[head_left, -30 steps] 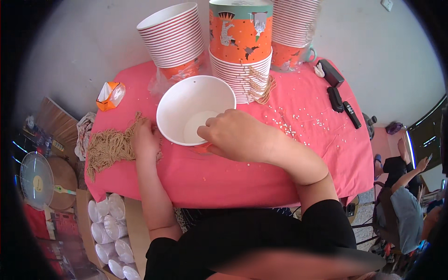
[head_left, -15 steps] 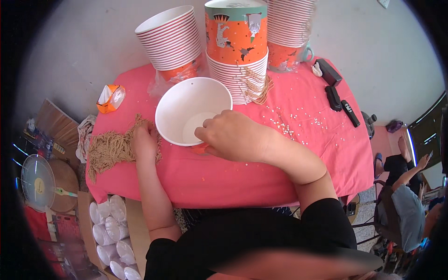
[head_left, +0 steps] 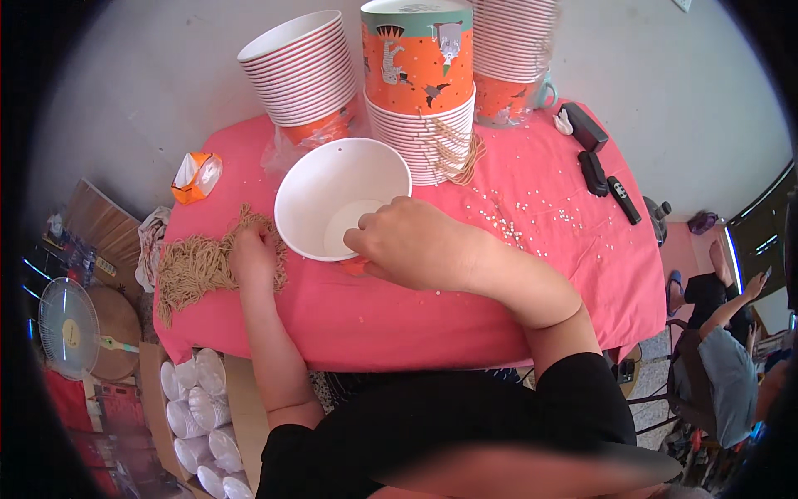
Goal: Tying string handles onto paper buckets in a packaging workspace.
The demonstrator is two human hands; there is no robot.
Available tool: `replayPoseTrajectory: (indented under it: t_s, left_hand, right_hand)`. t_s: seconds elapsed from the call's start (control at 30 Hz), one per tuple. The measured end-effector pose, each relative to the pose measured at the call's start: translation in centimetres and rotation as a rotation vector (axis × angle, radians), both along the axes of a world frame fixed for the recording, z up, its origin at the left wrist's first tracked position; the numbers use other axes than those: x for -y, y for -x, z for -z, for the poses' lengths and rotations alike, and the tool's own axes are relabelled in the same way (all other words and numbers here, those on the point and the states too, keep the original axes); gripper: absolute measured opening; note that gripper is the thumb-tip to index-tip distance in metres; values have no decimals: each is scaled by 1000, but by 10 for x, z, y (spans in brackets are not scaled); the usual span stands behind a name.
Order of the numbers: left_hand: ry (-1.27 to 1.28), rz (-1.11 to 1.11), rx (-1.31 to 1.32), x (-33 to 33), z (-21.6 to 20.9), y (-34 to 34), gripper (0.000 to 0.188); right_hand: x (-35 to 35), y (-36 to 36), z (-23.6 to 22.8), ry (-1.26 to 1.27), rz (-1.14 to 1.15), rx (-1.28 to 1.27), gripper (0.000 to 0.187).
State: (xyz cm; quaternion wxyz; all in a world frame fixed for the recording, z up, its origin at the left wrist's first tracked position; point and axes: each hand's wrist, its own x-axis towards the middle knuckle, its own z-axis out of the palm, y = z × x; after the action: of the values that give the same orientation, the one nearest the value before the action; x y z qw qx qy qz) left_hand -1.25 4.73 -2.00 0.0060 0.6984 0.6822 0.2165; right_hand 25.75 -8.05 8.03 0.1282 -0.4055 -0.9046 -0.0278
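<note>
A white-lined paper bucket (head_left: 309,195) with an orange outside stands mouth up and slightly tilted toward me at the middle of the pink table. A small hole shows near its far rim. My right hand (head_left: 416,241) is closed over its near right rim, with the fingertips curled inside. To the left of the bucket, my left hand (head_left: 253,254) lies at the right end of a pile of tan cords (head_left: 198,270). Its fingers are pinched together on cord, partly hidden by the hand itself.
Behind the bucket rise a left bucket stack (head_left: 303,79), a middle stack (head_left: 416,145) with cord loops on its side and an upturned bucket (head_left: 416,62) on top, and a right stack (head_left: 515,50). White bits (head_left: 507,229) lie scattered. A carton (head_left: 154,374) holds plastic cups.
Little differs. Both hands keep their places at the cords and the bucket, and the view has shifted slightly.
</note>
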Motion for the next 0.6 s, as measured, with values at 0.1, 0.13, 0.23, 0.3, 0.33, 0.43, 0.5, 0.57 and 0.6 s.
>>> replayPoseTrajectory:
  t_s: [0.1, 0.13, 0.23, 0.3, 0.33, 0.43, 0.5, 0.57, 0.6]
  left_hand:
    - [-67, 11, 44, -1, 2, 4, 13]
    - [-84, 24, 44, -2, 4, 6, 15]
    - [-68, -17, 30, 4, -7, -7, 15]
    - [-62, -15, 34, 6, -10, -7, 15]
    - [-58, -9, 38, 6, -10, -6, 15]
    - [-48, 18, 84, 4, -4, -4, 15]
    - [-43, 28, 81, 3, -3, -1, 15]
    - [-39, 37, 77, 0, 0, 1, 16]
    - [-36, 52, 89, -1, 2, 3, 15]
  right_hand:
    - [2, 5, 2, -6, -7, 24, 23]
    - [2, 6, 3, -6, -11, 23, 23]
    - [1, 7, 6, -1, -30, 26, 20]
    - [2, 10, 7, -70, -24, 25, 11]
    - [2, 11, 8, -69, -26, 25, 11]
    - [1, 13, 12, -79, -41, 25, 11]
    - [1, 14, 11, -56, -37, 80, 17]
    - [1, 13, 12, -87, -45, 45, 13]
    - [1, 14, 13, -118, -51, 8, 10]
